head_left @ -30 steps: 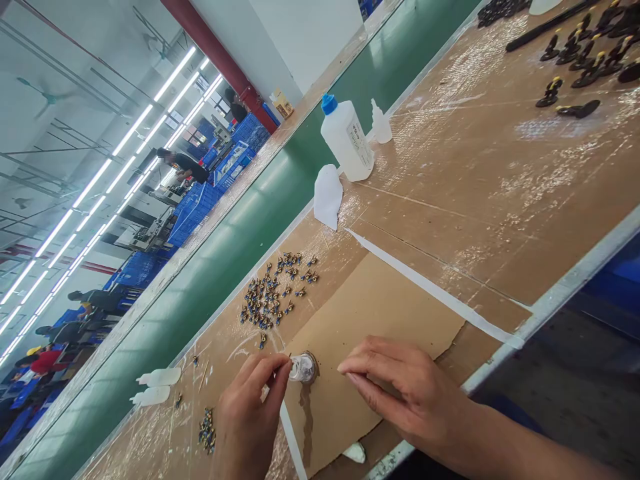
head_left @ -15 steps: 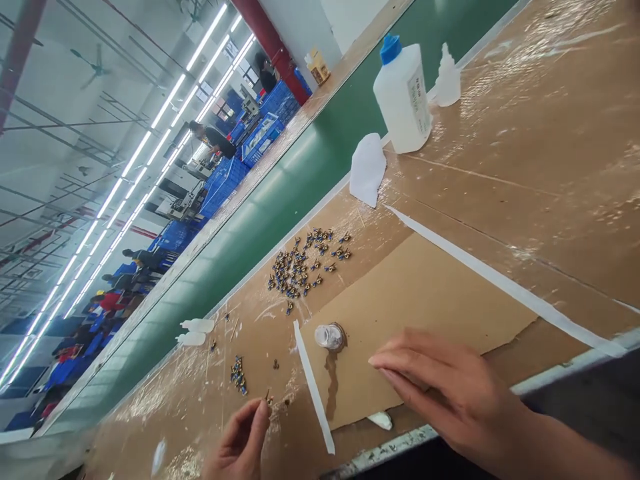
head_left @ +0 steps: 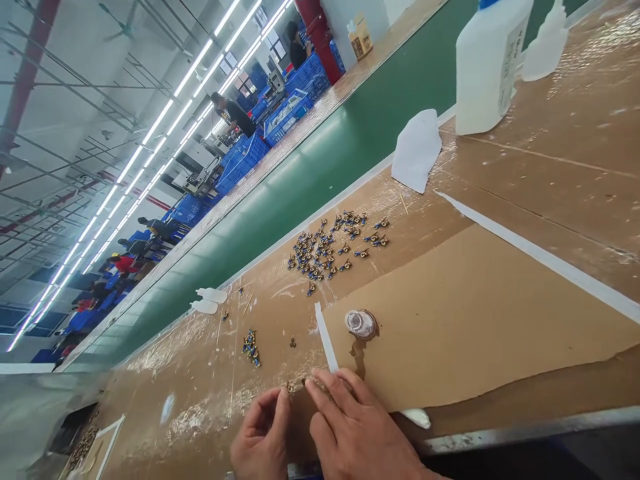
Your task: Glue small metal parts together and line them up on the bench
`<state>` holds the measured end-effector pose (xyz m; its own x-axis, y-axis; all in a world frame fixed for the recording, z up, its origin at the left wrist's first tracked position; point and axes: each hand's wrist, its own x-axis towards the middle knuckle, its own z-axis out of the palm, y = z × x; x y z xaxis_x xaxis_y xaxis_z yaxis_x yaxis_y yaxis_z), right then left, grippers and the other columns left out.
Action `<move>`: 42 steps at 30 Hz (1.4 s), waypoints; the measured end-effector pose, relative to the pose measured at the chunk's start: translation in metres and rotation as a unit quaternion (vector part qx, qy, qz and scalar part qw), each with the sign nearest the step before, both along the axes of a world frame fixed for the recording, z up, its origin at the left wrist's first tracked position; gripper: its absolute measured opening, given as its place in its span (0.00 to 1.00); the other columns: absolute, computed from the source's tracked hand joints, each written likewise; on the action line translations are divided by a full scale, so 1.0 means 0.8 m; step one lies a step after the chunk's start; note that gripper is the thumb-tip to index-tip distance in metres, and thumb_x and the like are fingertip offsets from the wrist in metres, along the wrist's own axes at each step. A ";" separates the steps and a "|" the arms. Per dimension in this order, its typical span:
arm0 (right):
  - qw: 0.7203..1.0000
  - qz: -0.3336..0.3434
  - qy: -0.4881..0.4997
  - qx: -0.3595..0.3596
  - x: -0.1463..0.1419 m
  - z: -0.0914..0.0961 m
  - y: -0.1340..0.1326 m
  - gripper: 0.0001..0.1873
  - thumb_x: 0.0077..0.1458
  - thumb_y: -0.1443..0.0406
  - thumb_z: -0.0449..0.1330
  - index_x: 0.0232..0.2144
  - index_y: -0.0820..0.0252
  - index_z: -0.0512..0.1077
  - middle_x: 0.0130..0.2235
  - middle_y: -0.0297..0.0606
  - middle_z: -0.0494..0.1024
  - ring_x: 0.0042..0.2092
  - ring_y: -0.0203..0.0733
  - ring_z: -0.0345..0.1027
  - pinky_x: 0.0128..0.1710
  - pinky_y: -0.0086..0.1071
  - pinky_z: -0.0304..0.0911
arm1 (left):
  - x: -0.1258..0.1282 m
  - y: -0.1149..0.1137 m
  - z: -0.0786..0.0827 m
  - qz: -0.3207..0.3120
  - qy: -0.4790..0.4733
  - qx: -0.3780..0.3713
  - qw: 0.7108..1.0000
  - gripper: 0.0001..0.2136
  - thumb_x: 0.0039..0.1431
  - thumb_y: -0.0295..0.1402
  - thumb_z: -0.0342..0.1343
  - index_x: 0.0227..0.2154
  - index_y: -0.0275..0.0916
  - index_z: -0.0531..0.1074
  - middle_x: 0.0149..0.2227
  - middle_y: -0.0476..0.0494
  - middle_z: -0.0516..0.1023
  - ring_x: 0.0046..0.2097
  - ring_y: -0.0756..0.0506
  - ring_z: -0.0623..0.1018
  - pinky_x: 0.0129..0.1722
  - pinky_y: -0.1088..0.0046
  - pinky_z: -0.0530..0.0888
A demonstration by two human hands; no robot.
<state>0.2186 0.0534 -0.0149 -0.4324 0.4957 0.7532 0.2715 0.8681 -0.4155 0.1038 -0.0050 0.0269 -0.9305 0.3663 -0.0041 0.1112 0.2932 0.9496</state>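
Observation:
My left hand [head_left: 263, 440] is at the bottom edge, thumb and forefinger pinched on a tiny brown part [head_left: 290, 386] on the taped cardboard table [head_left: 550, 200]. My right hand [head_left: 357, 433] lies beside it, fingers stretched out, fingertips touching the table by the same small parts. A small round cap with clear glue [head_left: 361, 323] sits on a loose cardboard sheet [head_left: 475, 320] just beyond my right hand. A scatter of several tiny blue and gold pieces [head_left: 330, 247] lies farther out; a smaller cluster [head_left: 251, 347] lies left of the cap.
A large white bottle [head_left: 487, 63] and a small squeeze bottle [head_left: 547, 40] stand at the top right, a white paper scrap [head_left: 416, 150] before them. Two small bottles [head_left: 210, 300] lie by the green conveyor belt [head_left: 300, 180]. Other people work among blue crates beyond.
The view has swung left and down. My left hand left the glue cap and came to the table's near edge. My right hand slid left to meet it.

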 end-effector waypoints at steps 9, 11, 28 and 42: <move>0.999 0.003 -0.050 -0.001 -0.009 -0.004 -0.002 0.08 0.53 0.71 0.52 0.28 0.63 0.72 0.43 0.44 0.79 0.49 0.49 0.69 0.51 0.43 0.57 | 0.003 0.001 -0.003 -0.012 0.042 -0.040 0.998 0.18 0.32 0.45 0.70 0.24 0.37 0.77 0.22 0.51 0.77 0.24 0.53 0.73 0.24 0.85 0.71; 0.999 0.001 -0.043 0.000 -0.010 -0.004 -0.003 0.09 0.54 0.72 0.51 0.28 0.63 0.72 0.42 0.43 0.79 0.48 0.48 0.69 0.50 0.42 0.57 | 0.000 -0.002 -0.008 -0.014 0.039 -0.044 0.998 0.18 0.33 0.45 0.70 0.25 0.38 0.77 0.23 0.51 0.77 0.24 0.53 0.73 0.25 0.85 0.71; 0.995 0.045 0.029 -0.083 0.115 0.003 0.018 0.10 0.55 0.73 0.52 0.28 0.55 0.69 0.40 0.28 0.80 0.45 0.35 0.71 0.51 0.31 0.58 | -0.018 -0.007 0.000 -0.105 0.104 -0.159 0.976 0.18 0.37 0.49 0.66 0.25 0.38 0.78 0.26 0.48 0.79 0.29 0.51 0.75 0.31 0.82 0.70; 0.991 -0.112 -0.015 -0.074 0.199 0.009 0.105 0.05 0.59 0.69 0.55 0.39 0.60 0.69 0.46 0.41 0.75 0.48 0.40 0.68 0.53 0.37 0.58 | -0.021 -0.004 -0.007 -0.076 0.135 -0.174 0.972 0.21 0.34 0.51 0.67 0.26 0.40 0.78 0.25 0.51 0.79 0.30 0.51 0.75 0.33 0.83 0.70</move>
<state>0.3777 0.1371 -0.0078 -0.3201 0.6858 0.6536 0.4635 0.7150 -0.5233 0.0869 -0.0080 0.0215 -0.8497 0.5204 0.0842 0.4104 0.5528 0.7253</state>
